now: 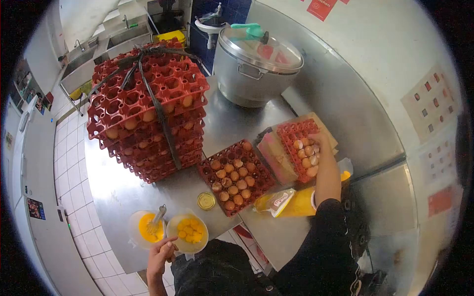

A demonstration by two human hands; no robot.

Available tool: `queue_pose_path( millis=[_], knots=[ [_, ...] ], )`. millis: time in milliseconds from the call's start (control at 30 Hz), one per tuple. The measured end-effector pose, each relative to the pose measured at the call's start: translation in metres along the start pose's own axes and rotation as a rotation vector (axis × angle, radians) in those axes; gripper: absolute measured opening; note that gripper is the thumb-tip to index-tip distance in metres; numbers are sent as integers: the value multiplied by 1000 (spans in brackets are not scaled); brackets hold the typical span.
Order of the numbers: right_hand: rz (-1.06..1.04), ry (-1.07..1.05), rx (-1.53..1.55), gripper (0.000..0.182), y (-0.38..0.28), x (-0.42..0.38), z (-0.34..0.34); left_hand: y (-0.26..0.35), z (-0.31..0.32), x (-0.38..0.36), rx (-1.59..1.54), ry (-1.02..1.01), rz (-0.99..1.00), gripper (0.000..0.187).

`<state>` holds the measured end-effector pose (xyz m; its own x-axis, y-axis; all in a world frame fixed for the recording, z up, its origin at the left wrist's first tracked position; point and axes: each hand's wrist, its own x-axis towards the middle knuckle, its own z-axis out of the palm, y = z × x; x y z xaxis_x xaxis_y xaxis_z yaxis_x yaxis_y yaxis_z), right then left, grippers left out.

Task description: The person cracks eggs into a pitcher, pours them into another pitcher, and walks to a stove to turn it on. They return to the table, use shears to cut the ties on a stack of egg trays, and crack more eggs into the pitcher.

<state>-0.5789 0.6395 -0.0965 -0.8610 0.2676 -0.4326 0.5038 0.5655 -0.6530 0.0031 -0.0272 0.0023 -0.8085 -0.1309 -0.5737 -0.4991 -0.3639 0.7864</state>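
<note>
Several eggs [306,163], in red tray [298,131], beside right grip [320,141] (spread or pinching; cannot tell)

From my remote seat, I get a bright, cool-white indoor view through a very wide lens. The frame is rounded, with black corners, and straight lines bow near the rim: the white tiled floor [74,182] curves at left, the steel wall panel [350,103] arcs at right. The light source is out of view, seemingly overhead. Pale glare spreads over the metal tabletop [252,126], and the pot lid [261,47] throws back shiny reflections. Shadows are soft; the tray stack [148,108] darkens toward its lower layers. The yolks [190,231] read clear yellow. The black sleeve [306,246] loses detail, and print on the wall sheets [432,101] is too small and soft for me to read.
</note>
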Motion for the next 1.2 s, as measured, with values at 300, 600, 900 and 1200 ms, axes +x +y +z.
queue_pose_path(
  millis=[300, 600, 900, 1200],
  knots=[
    [126, -13, -91, 49, -31, -31, 11, 0, -6, -4, 28, 39, 27, 38],
    [99, 29, -156, 41, -34, -45, 16, 3, -5, -6, 52, 57, 20, 39],
    [-44, 68, 320, 33, -27, -83, -4, -10, -6, -8, 17, 49, 53, 38],
    [-55, 139, -147, 32, -59, -119, -18, -5, 3, 1, 47, 20, 49, 36]
  ],
)
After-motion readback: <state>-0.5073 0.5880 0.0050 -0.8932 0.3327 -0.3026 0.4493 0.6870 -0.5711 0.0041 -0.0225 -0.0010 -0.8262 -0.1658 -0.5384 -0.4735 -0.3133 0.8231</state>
